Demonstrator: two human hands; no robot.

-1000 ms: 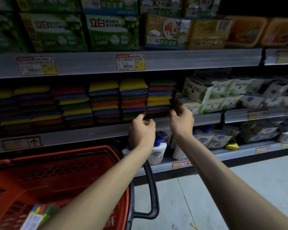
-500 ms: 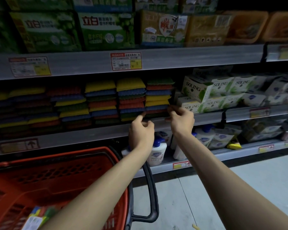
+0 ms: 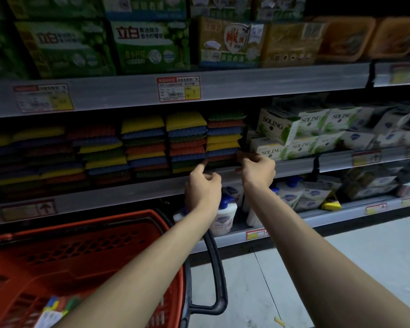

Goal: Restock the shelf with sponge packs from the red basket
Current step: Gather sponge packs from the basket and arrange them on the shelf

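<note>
Colourful sponge packs sit in several stacks on the middle shelf [image 3: 128, 190]. Both my hands are at the base of the rightmost stack [image 3: 224, 138]. My left hand [image 3: 202, 185] has its fingers curled and pinches the left corner of a low sponge pack [image 3: 221, 158] there. On that pack's right end, my right hand [image 3: 258, 171] pinches with curled fingers. The red basket [image 3: 85, 233] stands at lower left below my left forearm. Another sponge pack [image 3: 55, 311] lies in it, partly hidden by the arm.
SOLING boxes [image 3: 294, 131] stand right of the sponges. Green and yellow detergent packs [image 3: 149, 46] fill the top shelf. Soap bottles [image 3: 225, 216] and refill pouches sit on the lower shelf. The basket's black handle [image 3: 214, 268] sticks out over the grey floor [image 3: 282, 268].
Both hands stay at the foot of the rightmost stack, with the fingers shifting only slightly. The view has drifted a little.
</note>
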